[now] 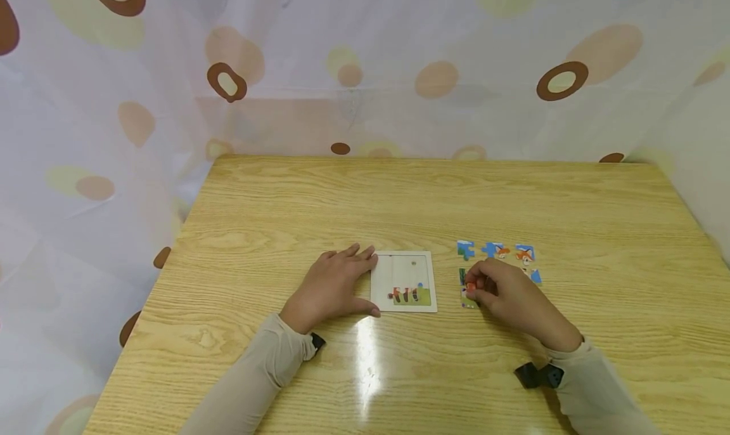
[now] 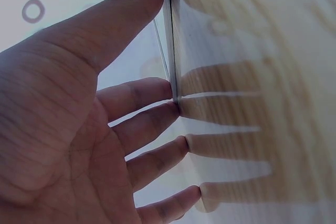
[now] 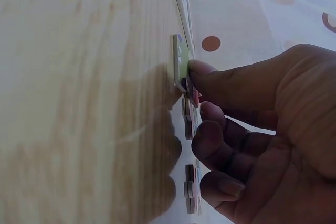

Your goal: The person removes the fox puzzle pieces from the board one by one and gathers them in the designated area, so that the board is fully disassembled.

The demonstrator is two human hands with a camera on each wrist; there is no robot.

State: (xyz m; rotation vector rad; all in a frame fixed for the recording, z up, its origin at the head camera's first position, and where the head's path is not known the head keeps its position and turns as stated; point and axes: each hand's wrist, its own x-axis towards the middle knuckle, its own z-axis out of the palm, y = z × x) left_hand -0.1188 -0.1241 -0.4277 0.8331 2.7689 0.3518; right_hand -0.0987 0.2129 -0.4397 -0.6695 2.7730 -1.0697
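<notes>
A square, white-bordered puzzle board (image 1: pixel 402 270) lies on the table, with a few joined pieces (image 1: pixel 421 297) along its lower right showing green ground and dark legs. At its left edge, my left hand (image 1: pixel 331 287) rests with fingers and thumb spread, the fingertips (image 2: pixel 181 144) against the table and the board's side. To the right of the board, my right hand (image 1: pixel 507 295) pinches a small red puzzle piece (image 1: pixel 471 286) between thumb and fingers. It is held just over a green piece (image 3: pixel 181 59), partly hidden by the hand.
Beyond the right hand lie loose puzzle pieces: a blue and green one (image 1: pixel 465 248), a blue and orange one (image 1: pixel 495 250), and a fox-face one (image 1: pixel 525 253). A blue piece (image 1: pixel 535 275) shows beside the knuckles. Patterned cloth (image 1: pixel 388 73) hangs behind the wooden table (image 1: pixel 319 200).
</notes>
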